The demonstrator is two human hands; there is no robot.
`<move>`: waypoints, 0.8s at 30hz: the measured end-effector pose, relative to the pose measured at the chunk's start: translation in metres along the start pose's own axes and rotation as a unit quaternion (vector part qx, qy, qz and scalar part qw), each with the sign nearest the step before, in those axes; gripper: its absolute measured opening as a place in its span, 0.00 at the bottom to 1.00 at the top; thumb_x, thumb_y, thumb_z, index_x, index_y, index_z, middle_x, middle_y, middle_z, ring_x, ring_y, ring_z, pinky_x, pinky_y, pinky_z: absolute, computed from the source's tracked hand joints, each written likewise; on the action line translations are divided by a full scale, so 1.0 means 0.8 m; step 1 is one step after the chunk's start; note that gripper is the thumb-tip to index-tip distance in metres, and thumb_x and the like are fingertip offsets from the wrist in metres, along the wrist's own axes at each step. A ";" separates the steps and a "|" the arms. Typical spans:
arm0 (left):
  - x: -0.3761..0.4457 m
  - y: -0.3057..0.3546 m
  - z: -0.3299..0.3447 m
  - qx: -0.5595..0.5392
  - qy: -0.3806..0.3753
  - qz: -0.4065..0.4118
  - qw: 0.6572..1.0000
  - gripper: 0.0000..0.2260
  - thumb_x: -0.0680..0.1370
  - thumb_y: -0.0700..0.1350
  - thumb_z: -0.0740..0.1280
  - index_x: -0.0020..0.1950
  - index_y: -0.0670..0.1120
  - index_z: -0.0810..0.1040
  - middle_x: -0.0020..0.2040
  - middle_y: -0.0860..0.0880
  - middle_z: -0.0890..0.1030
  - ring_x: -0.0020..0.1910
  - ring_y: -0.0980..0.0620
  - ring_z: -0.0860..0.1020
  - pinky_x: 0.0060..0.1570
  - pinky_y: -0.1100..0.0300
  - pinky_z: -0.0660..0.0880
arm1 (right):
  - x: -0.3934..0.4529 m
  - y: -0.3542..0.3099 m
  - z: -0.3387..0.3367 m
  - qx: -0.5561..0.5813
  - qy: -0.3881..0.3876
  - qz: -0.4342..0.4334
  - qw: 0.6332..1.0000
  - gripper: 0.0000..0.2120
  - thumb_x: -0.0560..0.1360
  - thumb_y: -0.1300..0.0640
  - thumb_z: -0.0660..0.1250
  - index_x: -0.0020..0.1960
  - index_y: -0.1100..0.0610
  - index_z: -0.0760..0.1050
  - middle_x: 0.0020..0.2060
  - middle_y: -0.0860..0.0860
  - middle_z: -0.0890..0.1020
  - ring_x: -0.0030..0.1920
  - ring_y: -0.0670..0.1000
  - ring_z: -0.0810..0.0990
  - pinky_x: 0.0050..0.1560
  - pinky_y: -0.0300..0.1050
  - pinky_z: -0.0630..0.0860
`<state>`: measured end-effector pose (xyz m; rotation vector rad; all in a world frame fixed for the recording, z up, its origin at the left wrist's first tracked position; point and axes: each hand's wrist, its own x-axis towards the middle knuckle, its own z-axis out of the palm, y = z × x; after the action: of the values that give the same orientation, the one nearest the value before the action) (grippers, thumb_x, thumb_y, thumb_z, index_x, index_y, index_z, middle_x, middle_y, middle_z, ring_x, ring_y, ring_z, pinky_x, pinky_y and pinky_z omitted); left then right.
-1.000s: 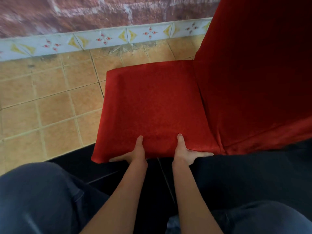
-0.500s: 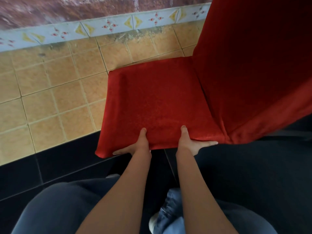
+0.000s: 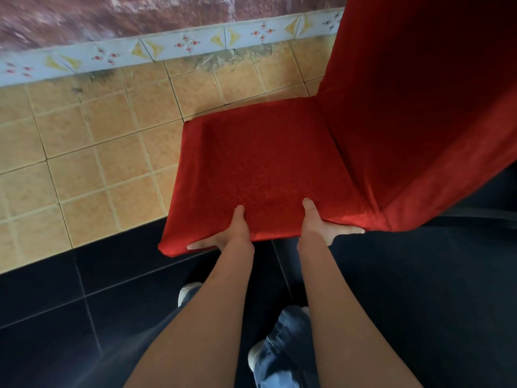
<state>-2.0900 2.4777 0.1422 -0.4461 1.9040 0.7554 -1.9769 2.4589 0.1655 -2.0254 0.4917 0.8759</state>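
The left hand (image 3: 223, 236) and right hand (image 3: 321, 228) each pinch the near edge of the chair's seat (image 3: 265, 163), thumbs on top and fingers underneath, over the floor (image 3: 84, 163). The red cover (image 3: 419, 107) looks soft and slippery on a stiff, likely heavy frame, so that rigid edge suits gripping.

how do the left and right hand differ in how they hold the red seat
The left hand grips the red seat near its free corner, fingers pointing left; the right hand grips nearer the backrest, fingers pointing right. Both set the thumb on top and the fingers beneath the near edge.
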 end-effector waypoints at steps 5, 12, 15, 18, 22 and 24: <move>-0.005 0.006 -0.004 0.016 -0.028 -0.017 0.999 0.51 0.69 0.49 0.78 0.77 0.54 0.42 0.61 0.47 0.72 0.56 0.47 0.77 0.61 0.46 0.75 | 0.000 0.001 -0.001 0.002 -0.007 0.007 1.000 0.65 0.66 0.53 0.79 0.71 0.38 0.24 0.65 0.58 0.70 0.61 0.57 0.75 0.63 0.64 0.72; -0.012 0.021 -0.031 0.025 -0.051 -0.041 0.998 0.43 0.71 0.50 0.76 0.77 0.49 0.52 0.63 0.45 0.76 0.59 0.45 0.78 0.60 0.47 0.76 | -0.030 0.008 -0.002 -0.015 -0.001 0.012 1.000 0.64 0.66 0.54 0.79 0.72 0.37 0.26 0.65 0.59 0.70 0.60 0.57 0.75 0.62 0.62 0.72; -0.018 0.029 -0.051 0.033 -0.030 -0.044 0.998 0.41 0.71 0.49 0.76 0.76 0.48 0.54 0.62 0.46 0.75 0.59 0.46 0.78 0.61 0.48 0.75 | -0.046 0.018 -0.003 -0.023 -0.007 0.019 1.000 0.64 0.66 0.54 0.79 0.72 0.37 0.26 0.64 0.59 0.71 0.55 0.54 0.74 0.61 0.60 0.72; -0.017 0.034 -0.068 0.037 -0.021 -0.046 0.998 0.37 0.71 0.49 0.76 0.73 0.48 0.57 0.60 0.46 0.74 0.55 0.47 0.77 0.62 0.48 0.74 | -0.059 0.029 -0.003 -0.033 -0.005 0.026 0.999 0.64 0.66 0.54 0.79 0.72 0.37 0.26 0.63 0.60 0.71 0.52 0.54 0.74 0.60 0.61 0.73; -0.017 0.044 -0.093 0.046 -0.008 -0.055 0.997 0.40 0.71 0.50 0.76 0.74 0.46 0.56 0.62 0.45 0.75 0.56 0.45 0.77 0.62 0.47 0.75 | -0.083 0.040 -0.004 -0.049 -0.001 0.033 0.998 0.64 0.66 0.53 0.79 0.71 0.35 0.26 0.63 0.60 0.72 0.52 0.55 0.76 0.58 0.59 0.74; -0.020 0.051 -0.105 0.051 -0.009 -0.063 0.997 0.43 0.71 0.51 0.76 0.76 0.47 0.53 0.64 0.44 0.75 0.59 0.44 0.77 0.62 0.47 0.74 | -0.095 0.044 -0.005 -0.058 0.000 0.033 0.998 0.64 0.66 0.53 0.79 0.71 0.35 0.26 0.64 0.59 0.72 0.56 0.56 0.77 0.58 0.58 0.73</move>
<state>-2.1636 2.4505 0.1947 -0.4904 1.8695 0.5751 -2.0486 2.4375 0.2038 -2.1248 0.5201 0.9650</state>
